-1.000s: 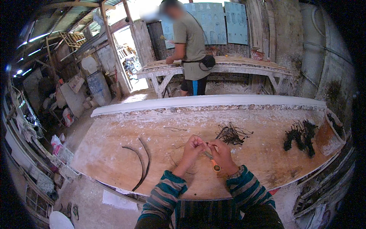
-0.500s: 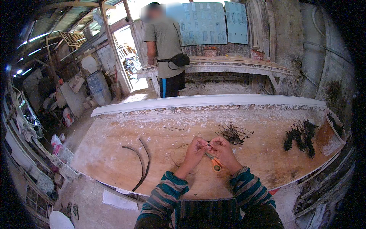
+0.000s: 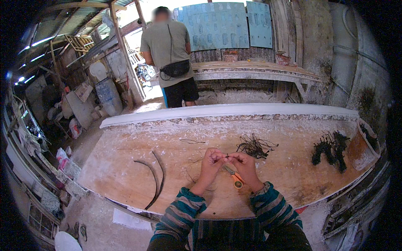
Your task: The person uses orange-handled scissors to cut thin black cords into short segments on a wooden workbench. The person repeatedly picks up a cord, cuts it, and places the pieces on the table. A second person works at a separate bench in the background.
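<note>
Over the middle of the wooden tabletop (image 3: 125, 167), my left hand (image 3: 211, 167) and my right hand (image 3: 246, 166) meet with fingertips pinched. Between them is a small black piece of cord (image 3: 227, 156), mostly hidden by the fingers. Orange-handled scissors (image 3: 238, 181) lie just under my right hand, their blades partly covered. Beyond that hand sits a loose tangle of black cords (image 3: 256, 146). Thin dark threads (image 3: 191, 178) lie beside my left hand, and a cord loop (image 3: 192, 141) rests farther off.
Two curved black strips (image 3: 155, 178) lie at left. Knotted black bundles (image 3: 328, 152) are at right, near a tipped reddish container (image 3: 361, 148). A long white board (image 3: 230, 110) edges the table's far side. Behind it, a person (image 3: 169, 50) stands by a workbench (image 3: 255, 73).
My fingers have shifted slightly around the small black piece, still close together. The person behind has moved left and turned their back more squarely toward me.
</note>
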The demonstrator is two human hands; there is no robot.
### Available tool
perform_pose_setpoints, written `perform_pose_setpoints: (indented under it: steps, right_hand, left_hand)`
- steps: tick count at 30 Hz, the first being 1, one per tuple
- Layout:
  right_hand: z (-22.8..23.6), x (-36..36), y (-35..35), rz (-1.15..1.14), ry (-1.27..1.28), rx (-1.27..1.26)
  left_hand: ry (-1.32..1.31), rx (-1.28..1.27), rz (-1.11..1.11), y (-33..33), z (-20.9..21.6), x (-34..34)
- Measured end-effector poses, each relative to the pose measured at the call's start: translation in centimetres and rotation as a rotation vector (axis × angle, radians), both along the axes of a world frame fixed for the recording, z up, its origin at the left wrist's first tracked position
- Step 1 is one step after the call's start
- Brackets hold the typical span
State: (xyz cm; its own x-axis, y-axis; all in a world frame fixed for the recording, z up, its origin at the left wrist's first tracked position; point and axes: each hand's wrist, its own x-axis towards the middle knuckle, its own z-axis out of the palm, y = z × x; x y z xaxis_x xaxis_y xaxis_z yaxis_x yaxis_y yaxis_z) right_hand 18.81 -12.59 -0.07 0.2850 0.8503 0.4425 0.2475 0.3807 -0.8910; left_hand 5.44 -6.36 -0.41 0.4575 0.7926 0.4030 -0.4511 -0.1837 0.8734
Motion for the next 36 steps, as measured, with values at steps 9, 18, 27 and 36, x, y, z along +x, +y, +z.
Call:
perform_pose_setpoints:
  steps: [9,18,27,36]
  right_hand:
    - [-0.4,0.1,0.3,-0.001,0.033,0.044]
    - [0.5,-0.4,-0.1,-0.003,-0.058,0.018]
    - [0.3,0.0,0.0,0.117,-0.003,-0.117]
    - [0.1,0.4,0.0,0.482,0.537,-0.174]
  left_hand:
    - [0.117,0.171,0.126,0.0,-0.4,0.2]
    - [0.233,0.441,0.352,-0.5,-0.4,0.1]
    - [0.154,0.165,0.195,-0.9,0.2,0.2]
    - [0.084,0.054,0.045,-0.1,-0.8,0.4]
